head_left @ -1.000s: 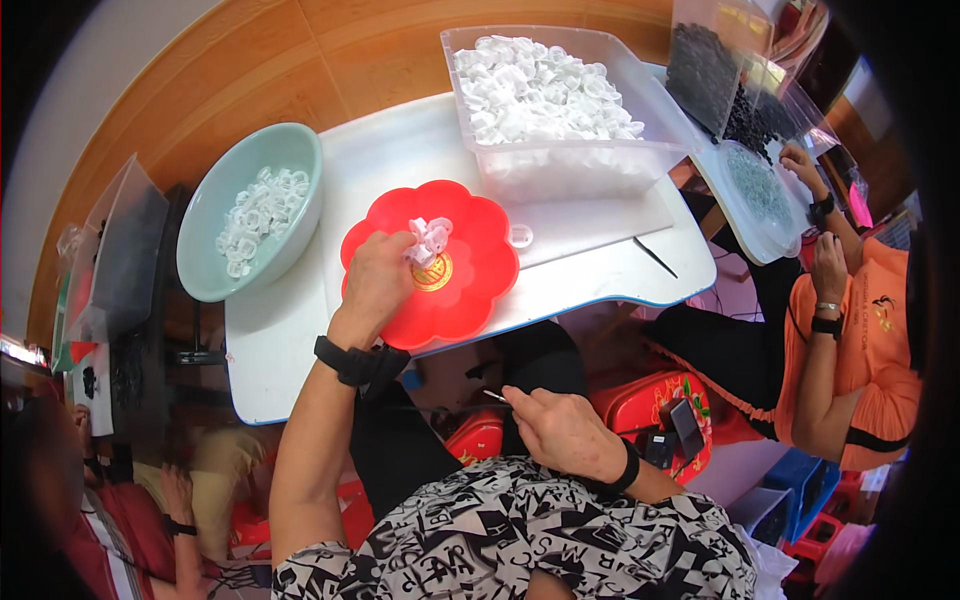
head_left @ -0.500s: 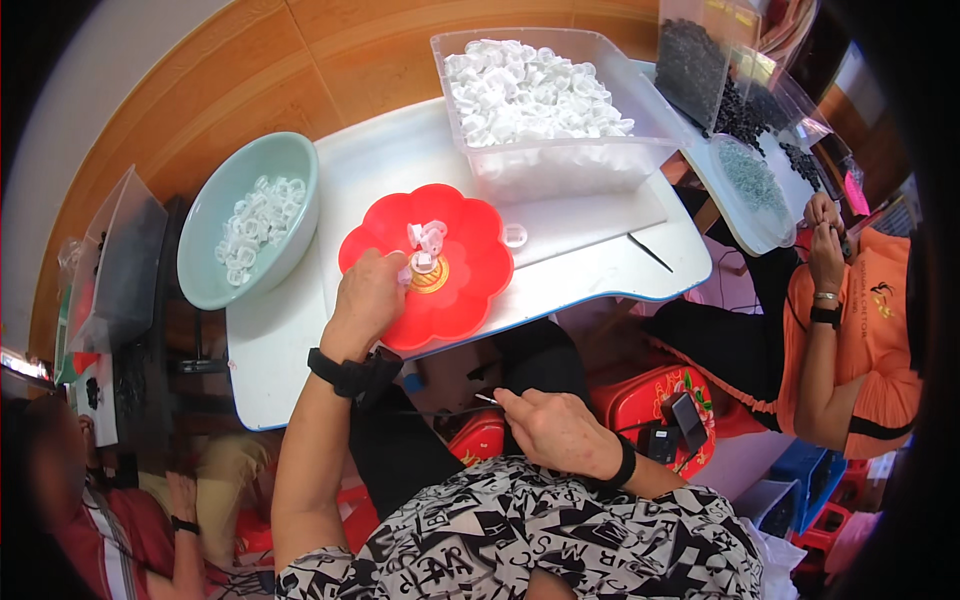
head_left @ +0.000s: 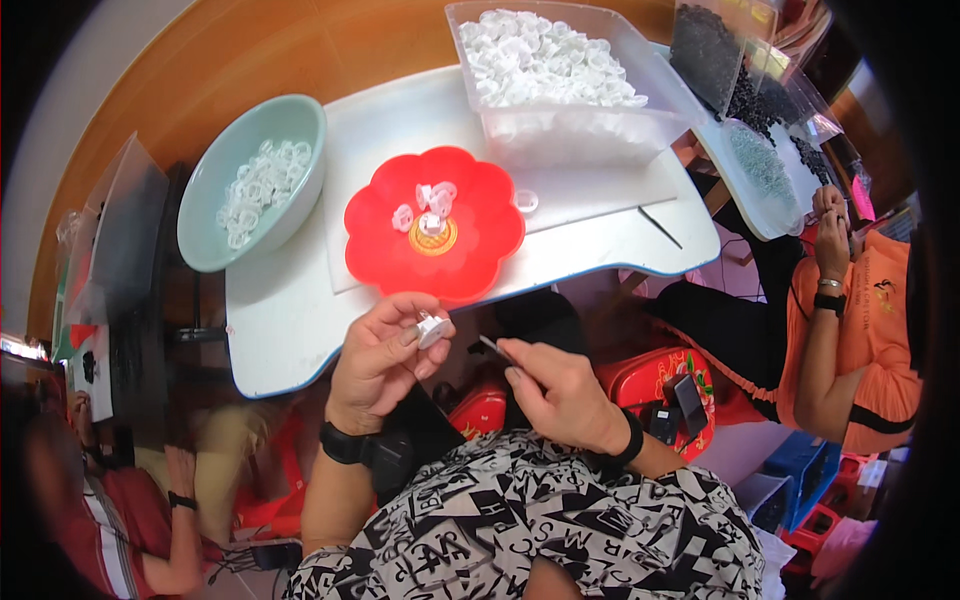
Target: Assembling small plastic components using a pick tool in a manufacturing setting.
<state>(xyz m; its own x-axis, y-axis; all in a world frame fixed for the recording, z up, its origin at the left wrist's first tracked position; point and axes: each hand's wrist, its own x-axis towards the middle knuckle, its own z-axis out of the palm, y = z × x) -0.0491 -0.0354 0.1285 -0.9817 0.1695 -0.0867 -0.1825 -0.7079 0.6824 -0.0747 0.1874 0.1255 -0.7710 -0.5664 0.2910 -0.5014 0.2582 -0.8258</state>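
Observation:
My left hand (head_left: 372,368) pinches a small white round plastic part (head_left: 432,330) in front of the table's near edge. Close to its right, my right hand (head_left: 572,398) is closed around a slim tool with a narrow pale tip (head_left: 489,344); the rest of the tool is hidden in my fingers, and its kind is unclear. The tip points toward the part without touching it. Beyond my left hand sits a red flower-shaped bowl (head_left: 380,240) with several similar white parts (head_left: 440,198) in it. One more loose white part (head_left: 526,201) lies right beside the bowl.
A pale green basin (head_left: 193,235) of white parts stands left on the white table (head_left: 270,345). A clear bin (head_left: 590,140) heaped with white parts is at the back, and a thin black strip (head_left: 660,228) lies right. Co-workers sit at both sides; one wears an orange shirt (head_left: 875,330).
My left hand has come back from the red bowl toward my body with a white part in its fingers. My right hand has moved slightly up, still with the tool.

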